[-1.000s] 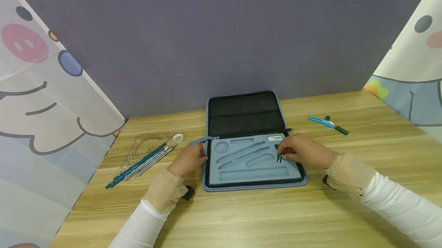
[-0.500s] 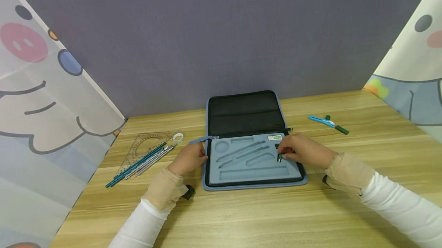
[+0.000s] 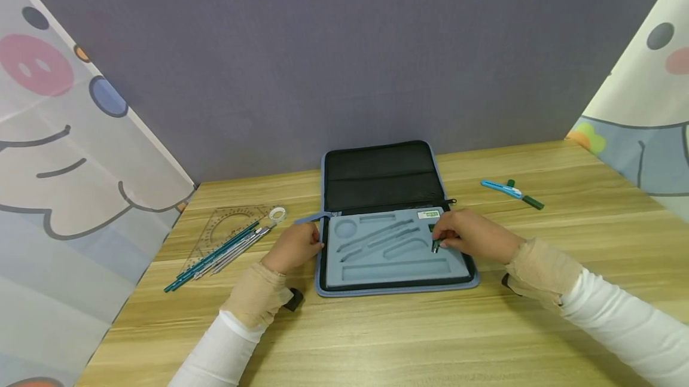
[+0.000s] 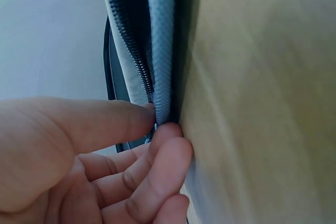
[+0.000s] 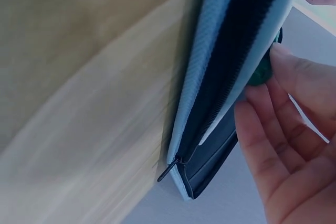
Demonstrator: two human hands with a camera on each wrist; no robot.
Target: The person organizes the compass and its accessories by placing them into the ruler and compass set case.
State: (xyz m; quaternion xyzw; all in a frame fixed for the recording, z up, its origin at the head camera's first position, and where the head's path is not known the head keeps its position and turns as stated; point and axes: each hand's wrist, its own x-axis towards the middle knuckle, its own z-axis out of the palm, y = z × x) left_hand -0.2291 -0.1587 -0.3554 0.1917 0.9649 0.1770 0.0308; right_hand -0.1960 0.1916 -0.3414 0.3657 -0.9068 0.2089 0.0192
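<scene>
- Here, the right hand (image 3: pixel 476 236) pinches a small green piece (image 3: pixel 435 246) between thumb and fingertips, at the right edge of the grey foam tray (image 3: pixel 393 248) in the open case (image 3: pixel 395 219).
- The left hand (image 3: pixel 295 247) steadies the case's left rim, thumb and curled fingers nipping the zip edge (image 4: pixel 157 77).
- Judged advice: keep that rim pinned so the tray cannot slide.
- Line the piece up with its slot before pressing; the slot itself is hidden by the fingers.
- Pencils (image 3: pixel 215 255) lie well apart, to the left.
</scene>
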